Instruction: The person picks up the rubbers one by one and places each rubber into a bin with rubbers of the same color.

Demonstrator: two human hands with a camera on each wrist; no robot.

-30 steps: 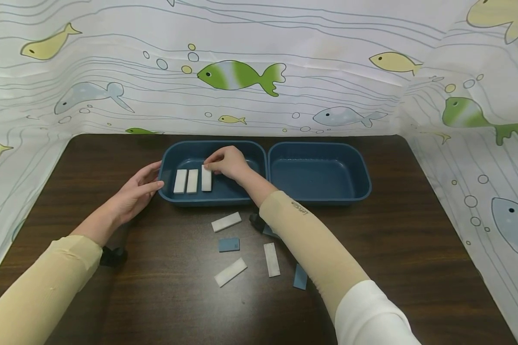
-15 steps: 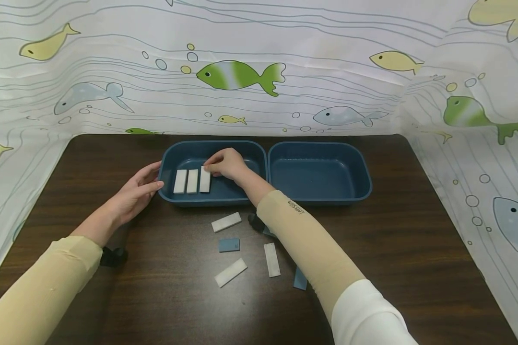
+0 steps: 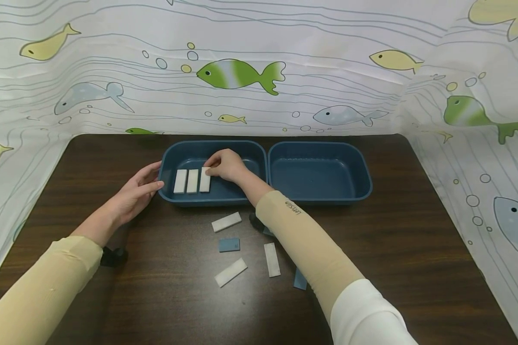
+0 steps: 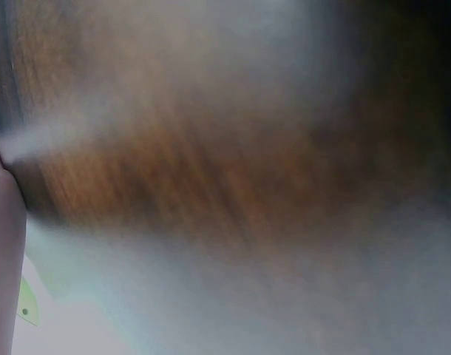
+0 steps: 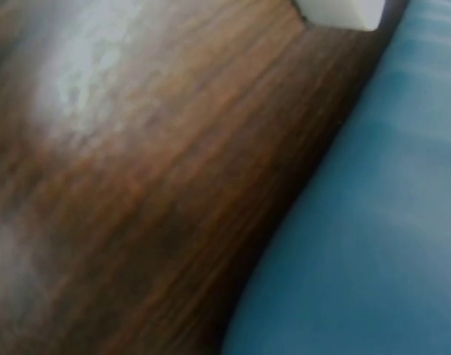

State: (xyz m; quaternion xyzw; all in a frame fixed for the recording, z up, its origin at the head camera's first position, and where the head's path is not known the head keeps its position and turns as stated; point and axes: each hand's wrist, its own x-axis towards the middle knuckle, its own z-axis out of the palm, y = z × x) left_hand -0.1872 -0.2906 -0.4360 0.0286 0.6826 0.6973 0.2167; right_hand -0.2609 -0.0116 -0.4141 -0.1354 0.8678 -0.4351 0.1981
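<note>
In the head view, a dark blue bin (image 3: 216, 201) stands at the back of the table, left of a second one. Inside it, two white rectangular blocks (image 3: 180, 181) (image 3: 192, 181) lie side by side near the left end. My right hand (image 3: 228, 165) reaches in and pinches the far end of a third white block (image 3: 205, 181), which lines up just right of those two. At the bin's left end, my left hand (image 3: 134, 194) rests against the outer wall, thumb at the rim and fingers loosely extended. Its wrist view mostly catches blurred wood and part of a finger (image 4: 4, 251).
The second blue bin (image 3: 319, 175) stands right of the first, with nothing in it. On the table in front lie white blocks (image 3: 226, 222) (image 3: 272, 259) (image 3: 230, 272) and blue tiles (image 3: 229, 245) (image 3: 300, 279). The right forearm partly covers another blue tile. A fish-patterned sheet (image 3: 328, 57) backs the table.
My right hand has shifted the third white block slightly left and toward me, closer to the other two. The left hand stays in place at the bin's end.
</note>
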